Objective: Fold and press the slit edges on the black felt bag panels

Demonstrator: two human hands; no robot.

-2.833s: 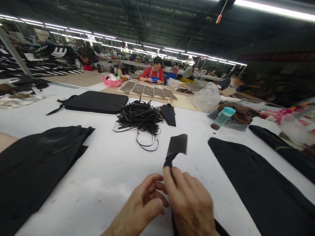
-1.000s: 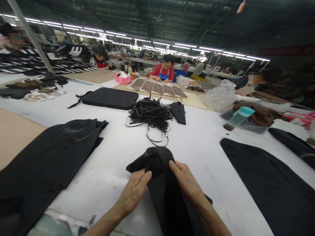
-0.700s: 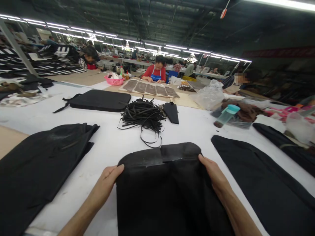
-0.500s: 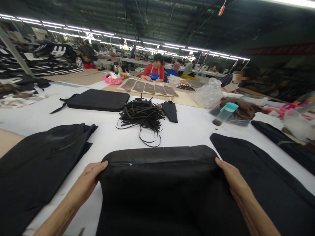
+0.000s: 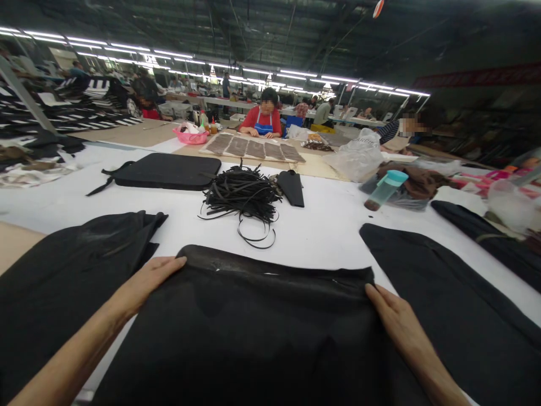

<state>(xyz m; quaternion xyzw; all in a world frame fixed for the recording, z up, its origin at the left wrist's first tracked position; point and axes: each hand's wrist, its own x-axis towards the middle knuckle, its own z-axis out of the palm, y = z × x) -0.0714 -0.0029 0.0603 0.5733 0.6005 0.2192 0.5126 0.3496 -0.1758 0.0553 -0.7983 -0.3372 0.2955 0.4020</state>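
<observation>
A wide black fabric piece (image 5: 262,332) lies spread on the white table (image 5: 329,231) right in front of me. My left hand (image 5: 146,279) rests on its far left corner, fingers stretched out flat. At the far right corner lies my right hand (image 5: 391,316), fingers also extended and pressed on the cloth. Neither hand grips anything that I can see.
More black fabric lies at the left (image 5: 63,287) and at the right (image 5: 456,304). Beyond are a tangle of black straps (image 5: 240,197), a flat black case (image 5: 164,171), a small black piece (image 5: 292,189) and a teal-capped bottle (image 5: 384,190). Other workers sit at far tables.
A narrow folded black piece held between both hands has been opened out wide. My hands slid apart to its far corners and the cloth now lies flatter on the table.
</observation>
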